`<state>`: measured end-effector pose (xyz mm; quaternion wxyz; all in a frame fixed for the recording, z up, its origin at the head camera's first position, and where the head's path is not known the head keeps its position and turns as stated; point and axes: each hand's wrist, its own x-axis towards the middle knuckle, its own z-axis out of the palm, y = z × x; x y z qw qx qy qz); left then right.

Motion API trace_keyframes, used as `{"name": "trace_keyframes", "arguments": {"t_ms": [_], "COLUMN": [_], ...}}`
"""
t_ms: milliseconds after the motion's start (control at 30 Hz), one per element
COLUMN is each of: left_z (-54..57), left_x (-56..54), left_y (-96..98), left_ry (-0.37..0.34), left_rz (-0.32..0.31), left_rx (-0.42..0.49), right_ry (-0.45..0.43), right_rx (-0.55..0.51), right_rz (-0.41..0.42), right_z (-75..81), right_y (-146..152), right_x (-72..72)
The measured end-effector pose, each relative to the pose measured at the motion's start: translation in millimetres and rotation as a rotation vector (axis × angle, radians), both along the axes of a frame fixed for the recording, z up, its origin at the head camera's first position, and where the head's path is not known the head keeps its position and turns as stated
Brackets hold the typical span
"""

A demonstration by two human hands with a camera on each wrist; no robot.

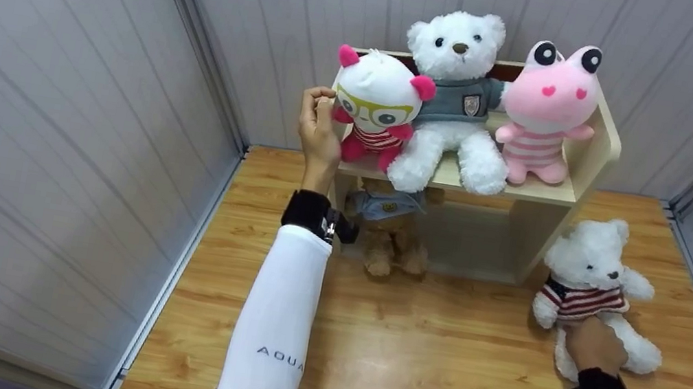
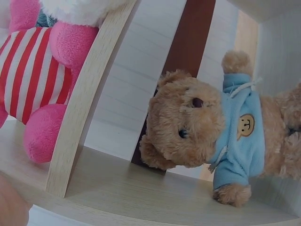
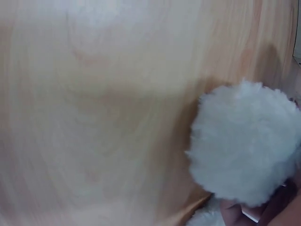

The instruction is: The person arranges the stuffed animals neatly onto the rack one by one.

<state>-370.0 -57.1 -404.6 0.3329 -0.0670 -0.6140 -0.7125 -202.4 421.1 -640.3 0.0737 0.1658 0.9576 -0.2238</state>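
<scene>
My left hand (image 1: 319,124) holds the front edge of the wooden shelf's (image 1: 558,197) left side, with its fingers bent beside the head of a pink-and-white panda plush (image 1: 370,111). At the lower right, my right hand (image 1: 597,344) grips a white teddy bear (image 1: 593,261) by its lower body. This bear wears a striped sweater and leans back over the floor; a fluffy white part of it (image 3: 244,141) fills the right side of the right wrist view. My right fingertips are hidden in its fur.
On the upper shelf sit a white bear in a grey sweater (image 1: 455,100) and a pink frog plush (image 1: 551,109). A brown teddy bear (image 2: 188,122) in a blue hoodie sits in the lower compartment. Panel walls (image 1: 51,127) enclose the wooden floor (image 1: 415,372).
</scene>
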Motion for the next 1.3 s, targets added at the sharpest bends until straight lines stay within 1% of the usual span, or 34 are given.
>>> {"name": "trace_keyframes", "arguments": {"t_ms": [67, 200, 500, 667, 767, 900, 1033, 1100, 1133, 1200, 1300], "left_z": [0.1, -0.1, -1.0, -1.3, -1.7, -1.9, -1.9, -2.1, -2.3, -2.4, -2.1], "left_x": [0.2, 0.5, -0.5, -1.2, -1.3, -1.2, -1.5, -1.6, -1.7, -1.6, -1.3], "left_y": [0.2, 0.1, -0.5, -0.6, -0.8, -0.9, -1.0, -1.2, -1.3, -1.5, -1.4], "left_ry": [-0.004, -0.005, -0.009, 0.014, 0.035, 0.047, 0.047, 0.048, 0.049, 0.048, 0.049], "left_rz": [0.001, 0.003, 0.0, -0.017, -0.026, -0.035, -0.036, -0.036, -0.037, -0.041, -0.043], "left_rx": [-0.005, -0.013, -0.009, 0.008, 0.011, 0.013, 0.017, 0.016, 0.016, 0.015, 0.014], "right_ry": [0.008, 0.068, 0.198, 0.291, 0.329, 0.339, 0.319, 0.33, 0.345, 0.404, 0.542], "right_rx": [-0.015, -0.026, -0.038, -0.057, -0.073, -0.089, -0.105, -0.102, -0.092, -0.069, -0.03], "right_rz": [-0.01, -0.033, -0.089, -0.124, -0.15, -0.19, -0.255, -0.283, -0.294, -0.315, -0.328], "right_z": [-1.9, -8.1, -29.1, -37.1, -39.8, -41.0, -41.5, -44.1, -46.1, -51.8, -60.8], "right_y": [0.6, -0.1, -1.4, -2.1, -3.2, -5.8, -9.8, -13.0, -14.9, -19.3, -26.0], "right_x": [1.6, 5.2, 13.6, 18.5, 21.8, 25.2, 26.1, 27.3, 28.4, 30.8, 33.2]}}
